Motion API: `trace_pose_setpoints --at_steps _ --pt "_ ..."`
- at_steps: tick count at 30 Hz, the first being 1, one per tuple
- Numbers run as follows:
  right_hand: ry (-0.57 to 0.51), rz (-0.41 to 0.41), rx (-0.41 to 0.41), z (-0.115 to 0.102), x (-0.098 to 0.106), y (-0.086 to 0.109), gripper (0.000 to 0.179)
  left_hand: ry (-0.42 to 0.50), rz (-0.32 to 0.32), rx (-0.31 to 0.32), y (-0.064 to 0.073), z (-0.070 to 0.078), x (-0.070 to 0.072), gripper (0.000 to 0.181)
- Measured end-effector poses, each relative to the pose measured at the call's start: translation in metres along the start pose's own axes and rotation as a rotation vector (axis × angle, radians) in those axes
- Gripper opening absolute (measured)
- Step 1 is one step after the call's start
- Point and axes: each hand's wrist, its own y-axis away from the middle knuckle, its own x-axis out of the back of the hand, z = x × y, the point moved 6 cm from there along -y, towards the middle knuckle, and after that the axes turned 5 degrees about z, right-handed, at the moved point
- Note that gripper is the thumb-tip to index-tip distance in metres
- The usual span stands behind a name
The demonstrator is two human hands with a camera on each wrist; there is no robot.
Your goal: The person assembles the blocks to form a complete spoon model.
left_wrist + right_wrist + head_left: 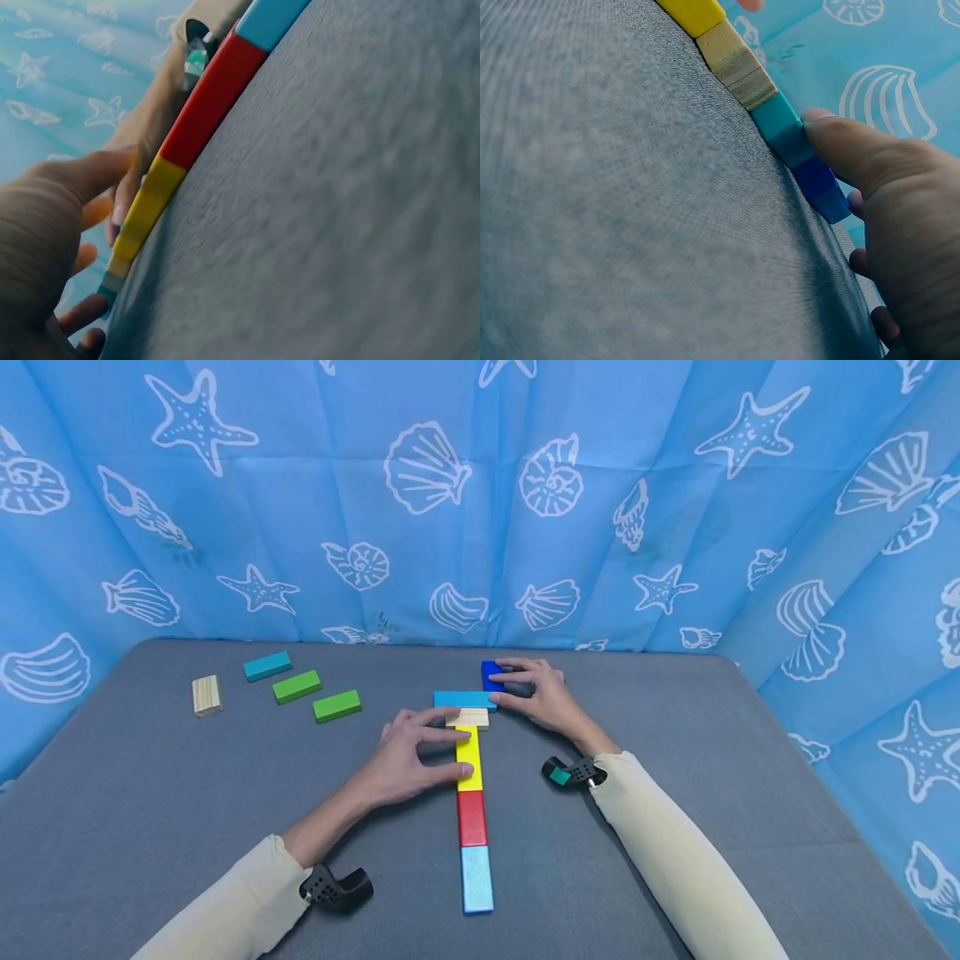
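Observation:
A column of blocks lies end to end on the cloth: a light blue block [477,881] nearest, then a red block [472,818] and a yellow block [469,753]. Across its far end lie a plain wooden block [474,718] and a blue block [459,699], with a dark blue block [490,669] beyond. My left hand [405,760] hovers over the yellow block, fingers spread and thumb tip at it. My right hand [542,697] has its thumb [832,131] at the blue block's right end and its fingertips at the dark blue block.
On the left of the grey-clothed table [187,802] lie a wooden block [206,695], a teal block [267,666] and two green blocks [297,687]. A blue curtain [480,552] hangs behind the table's far edge.

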Motion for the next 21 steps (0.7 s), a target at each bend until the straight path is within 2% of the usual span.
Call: trace_pose_setpoints --at_steps 7,16,21 --pt "0.003 -0.001 -0.008 0.0 0.0 0.0 0.04 0.033 0.107 0.003 -0.006 0.001 0.026 0.051" --pt "-0.007 0.0 -0.008 0.0 0.0 0.001 0.04 0.039 0.129 0.038 -0.009 -0.008 0.044 0.054" --pt "-0.011 -0.002 -0.006 0.0 0.0 0.001 0.041 0.024 0.177 0.057 -0.01 -0.018 0.064 0.055"
